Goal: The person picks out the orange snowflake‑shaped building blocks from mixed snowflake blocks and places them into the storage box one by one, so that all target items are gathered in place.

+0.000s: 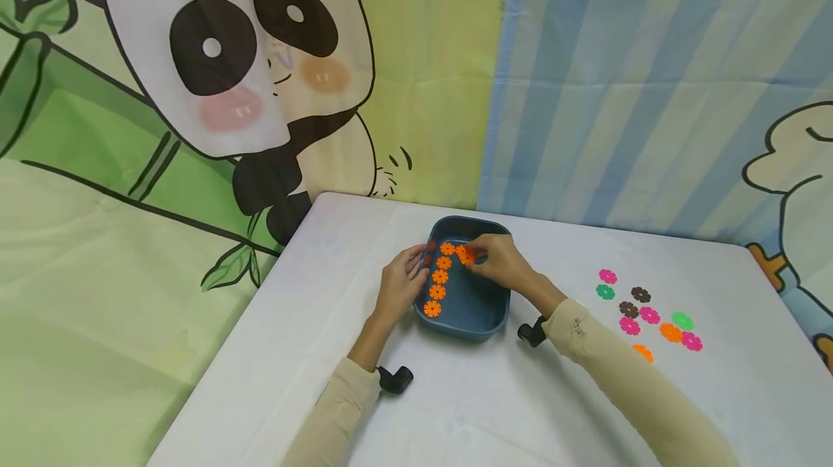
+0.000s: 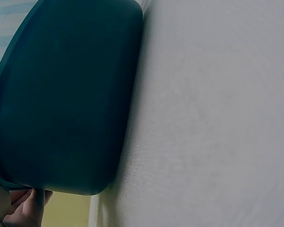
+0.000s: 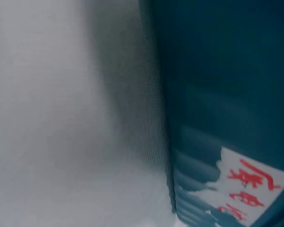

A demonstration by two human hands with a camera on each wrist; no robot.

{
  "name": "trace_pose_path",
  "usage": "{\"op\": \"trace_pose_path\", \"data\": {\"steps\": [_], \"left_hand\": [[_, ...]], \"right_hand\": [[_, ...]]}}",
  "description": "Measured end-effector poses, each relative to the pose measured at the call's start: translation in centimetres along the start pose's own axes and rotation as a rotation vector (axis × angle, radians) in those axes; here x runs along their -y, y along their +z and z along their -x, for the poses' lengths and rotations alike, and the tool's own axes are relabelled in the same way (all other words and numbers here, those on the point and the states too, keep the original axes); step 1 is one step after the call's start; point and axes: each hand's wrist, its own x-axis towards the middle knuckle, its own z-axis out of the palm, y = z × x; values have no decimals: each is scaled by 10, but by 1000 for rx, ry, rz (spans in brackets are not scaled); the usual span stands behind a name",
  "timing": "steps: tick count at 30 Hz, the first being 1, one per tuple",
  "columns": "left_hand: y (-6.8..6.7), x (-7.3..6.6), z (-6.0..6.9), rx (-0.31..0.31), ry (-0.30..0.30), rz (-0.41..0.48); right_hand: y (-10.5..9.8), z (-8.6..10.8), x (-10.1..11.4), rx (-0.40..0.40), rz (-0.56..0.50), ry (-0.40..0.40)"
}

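Person's L hand [image 1: 398,285] grips the L side of a rect. dark-blue plastic tray [image 1: 478,308] w/ flat orange flower-shaped discs [image 1: 440,276] lined along its L interior. R hand [image 1: 501,262] pinches an orange disc [image 1: 466,256] at the tray's far end; assorted pink, green, brown & orange discs [image 1: 649,315] dot the white tbl [image 1: 455,423], far R.

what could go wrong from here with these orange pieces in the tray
The right hand, pinching an orange piece, might knock the nearby row out of line.
The left hand touches the tray; a jog could slide the pieces.
The right sleeve partly covers a loose orange disc in the head view and might brush it.
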Motion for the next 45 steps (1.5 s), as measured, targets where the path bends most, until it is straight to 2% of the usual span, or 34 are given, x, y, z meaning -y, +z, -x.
{"op": "trace_pose_path", "data": {"steps": [7, 15, 28, 32, 36, 41, 45], "left_hand": [[0, 0, 1, 4, 7, -11], [0, -1, 0, 5, 1, -19], [0, -3, 0, 4, -25, -29], [0, -3, 0, 2, -17, -27], [0, -4, -2, -2, -5, -25], [0, -3, -1, 7, -4, -27], [0, -3, -1, 5, -4, -28]], "right_hand": [[7, -10, -2, 69, 43, 13], [12, -21, -1, 165, 126, -26], [17, -26, -3, 219, 147, -12], [16, -26, -3, 212, 150, -16], [15, -25, -3, 169, 143, -43], [9, -17, -2, 74, 95, -79], [-5, -8, 0, 9, 49, -106]]}}
